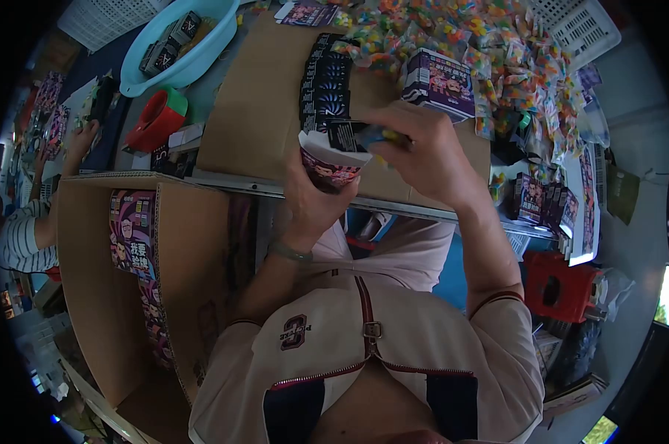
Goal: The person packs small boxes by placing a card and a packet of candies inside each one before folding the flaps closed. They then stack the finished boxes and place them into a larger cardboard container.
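My left hand (310,206) is wrapped round a small printed carton (333,170), tilted with its white-lined top open. At that opening, my right hand (423,144) pinches a clear candy packet (377,136), partly hidden by the fingers. A black packet (341,138) with pale print stands at the carton's mouth, beside the candy packet. Just beyond the hands, a row of overlapping black packets (326,74) lies on the cardboard sheet (249,96). A stack of flat printed cartons (439,80) sits behind my right hand.
A large heap of candy packets (497,44) covers the back right. At the back left are a blue basin (182,48) and a red tape roll (155,122). An open cardboard box (193,251) with printed cartons stands left of me. Another person's striped sleeve (27,235) shows far left.
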A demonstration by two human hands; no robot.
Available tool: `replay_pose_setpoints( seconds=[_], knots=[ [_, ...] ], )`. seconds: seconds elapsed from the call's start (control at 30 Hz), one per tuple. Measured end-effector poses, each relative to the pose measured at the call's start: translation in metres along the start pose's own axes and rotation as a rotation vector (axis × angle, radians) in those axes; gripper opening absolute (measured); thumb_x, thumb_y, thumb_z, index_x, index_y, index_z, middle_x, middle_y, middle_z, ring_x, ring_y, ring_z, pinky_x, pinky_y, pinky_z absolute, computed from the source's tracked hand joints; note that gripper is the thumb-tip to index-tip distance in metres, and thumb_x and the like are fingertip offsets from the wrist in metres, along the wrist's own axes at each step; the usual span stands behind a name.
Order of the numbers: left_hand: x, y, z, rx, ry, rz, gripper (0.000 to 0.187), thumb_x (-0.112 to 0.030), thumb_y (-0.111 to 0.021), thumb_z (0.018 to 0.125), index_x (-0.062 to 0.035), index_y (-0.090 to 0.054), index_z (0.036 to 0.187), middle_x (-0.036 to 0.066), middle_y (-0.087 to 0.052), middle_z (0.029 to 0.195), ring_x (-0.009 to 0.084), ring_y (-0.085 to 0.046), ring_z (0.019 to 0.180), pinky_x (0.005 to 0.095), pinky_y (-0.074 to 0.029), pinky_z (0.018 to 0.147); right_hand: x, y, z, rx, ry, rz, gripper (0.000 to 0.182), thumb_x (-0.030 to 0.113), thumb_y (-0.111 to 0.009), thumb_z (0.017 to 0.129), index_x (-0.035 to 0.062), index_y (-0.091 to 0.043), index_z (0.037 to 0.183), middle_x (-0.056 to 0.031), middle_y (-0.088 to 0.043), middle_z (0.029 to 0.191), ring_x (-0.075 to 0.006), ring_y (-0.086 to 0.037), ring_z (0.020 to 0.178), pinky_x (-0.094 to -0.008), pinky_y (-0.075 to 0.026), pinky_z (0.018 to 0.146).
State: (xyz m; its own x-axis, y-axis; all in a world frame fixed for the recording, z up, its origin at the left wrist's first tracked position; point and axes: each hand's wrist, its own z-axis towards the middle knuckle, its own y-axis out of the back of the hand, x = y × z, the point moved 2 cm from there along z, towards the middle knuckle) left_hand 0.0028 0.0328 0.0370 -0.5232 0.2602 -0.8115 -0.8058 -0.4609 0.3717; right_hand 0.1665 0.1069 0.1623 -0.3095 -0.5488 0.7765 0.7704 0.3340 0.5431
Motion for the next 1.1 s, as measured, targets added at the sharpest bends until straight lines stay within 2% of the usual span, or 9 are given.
replay_pose_setpoints(
  seconds=[0.03,0.13,0.27,0.37,0.53,0.63,0.77,0.83,1.1],
  knots=[
    [-0.001,-0.001,0.000,-0.002,-0.006,-0.005,0.103,-0.019,-0.089,0.061,0.0060,-0.026,0.139,0.022,-0.050,0.121,0.0306,-0.056,0.109,0.0403,-0.047,0.092,0.005,-0.001,0.009,0.090,0.175,-0.329,0.036,-0.004,-0.070,0.073,0.0015,-0.065,0.108,-0.0095,-0.066,0.085,-0.0262,-0.065,0.072,-0.0317,-0.053,0.060],
    [0.000,-0.004,-0.002,-0.076,-0.117,0.066,0.100,-0.023,-0.088,0.059,0.0062,-0.033,0.137,0.022,-0.053,0.116,0.0352,-0.060,0.100,0.0421,-0.050,0.084,0.012,-0.017,0.026,0.341,0.388,-0.538,0.047,0.002,-0.072,0.068,0.0036,-0.062,0.114,-0.0129,-0.061,0.084,-0.0343,-0.062,0.076,-0.0382,-0.052,0.063],
    [0.014,-0.012,-0.010,-0.160,-0.102,0.001,0.102,-0.025,-0.089,0.059,0.0077,-0.031,0.136,0.023,-0.053,0.116,0.0353,-0.060,0.100,0.0421,-0.050,0.085,0.015,-0.038,0.040,0.355,0.393,-0.584,0.055,0.006,-0.073,0.070,0.0061,-0.057,0.122,-0.0125,-0.062,0.088,-0.0333,-0.063,0.077,-0.0409,-0.052,0.064],
    [0.013,-0.005,-0.013,-0.136,-0.074,-0.062,0.107,-0.021,-0.089,0.060,0.0076,-0.023,0.140,0.024,-0.052,0.118,0.0318,-0.059,0.104,0.0402,-0.050,0.088,0.008,-0.036,0.034,0.294,0.374,-0.430,0.063,0.005,-0.074,0.071,0.0072,-0.051,0.130,-0.0127,-0.063,0.092,-0.0304,-0.065,0.078,-0.0382,-0.053,0.064],
    [0.014,-0.007,-0.011,-0.114,-0.036,-0.047,0.115,-0.018,-0.090,0.062,0.0065,-0.014,0.145,0.024,-0.051,0.121,0.0278,-0.058,0.108,0.0380,-0.050,0.090,-0.020,-0.035,-0.014,-0.180,0.027,-0.098,0.042,0.002,-0.076,0.075,0.0032,-0.063,0.115,-0.0143,-0.064,0.107,-0.0262,-0.067,0.086,-0.0356,-0.055,0.069],
    [0.008,-0.007,-0.010,-0.118,-0.072,0.023,0.114,-0.018,-0.090,0.062,0.0056,-0.014,0.145,0.023,-0.051,0.122,0.0279,-0.058,0.108,0.0384,-0.050,0.090,-0.023,-0.057,-0.026,-0.287,0.196,-0.244,0.033,0.002,-0.074,0.074,0.0037,-0.069,0.106,-0.0157,-0.064,0.113,-0.0287,-0.068,0.086,-0.0375,-0.055,0.071],
    [0.014,-0.007,-0.012,-0.119,-0.053,-0.017,0.116,-0.019,-0.091,0.061,0.0047,-0.015,0.145,0.024,-0.050,0.124,0.0298,-0.058,0.107,0.0390,-0.050,0.090,-0.027,-0.071,-0.032,-0.335,0.355,-0.493,0.038,0.008,-0.074,0.070,0.0089,-0.070,0.108,-0.0181,-0.060,0.122,-0.0299,-0.066,0.091,-0.0371,-0.054,0.071],
    [0.016,-0.005,-0.012,-0.103,-0.007,-0.056,0.116,-0.019,-0.091,0.060,0.0045,-0.015,0.145,0.024,-0.049,0.125,0.0305,-0.058,0.107,0.0392,-0.050,0.089,-0.028,-0.071,-0.036,-0.330,0.436,-0.552,0.046,0.010,-0.072,0.066,0.0119,-0.070,0.112,-0.0213,-0.050,0.137,-0.0334,-0.063,0.102,-0.0385,-0.053,0.074],
    [0.016,-0.009,-0.014,-0.136,-0.126,-0.001,0.113,-0.018,-0.090,0.061,0.0035,-0.016,0.144,0.023,-0.049,0.124,0.0313,-0.057,0.107,0.0399,-0.049,0.091,-0.030,-0.075,-0.035,-0.207,0.353,-0.586,0.043,0.014,-0.072,0.071,0.0156,-0.070,0.114,-0.0202,-0.037,0.148,-0.0385,-0.046,0.126,-0.0433,-0.046,0.091]
  ],
)
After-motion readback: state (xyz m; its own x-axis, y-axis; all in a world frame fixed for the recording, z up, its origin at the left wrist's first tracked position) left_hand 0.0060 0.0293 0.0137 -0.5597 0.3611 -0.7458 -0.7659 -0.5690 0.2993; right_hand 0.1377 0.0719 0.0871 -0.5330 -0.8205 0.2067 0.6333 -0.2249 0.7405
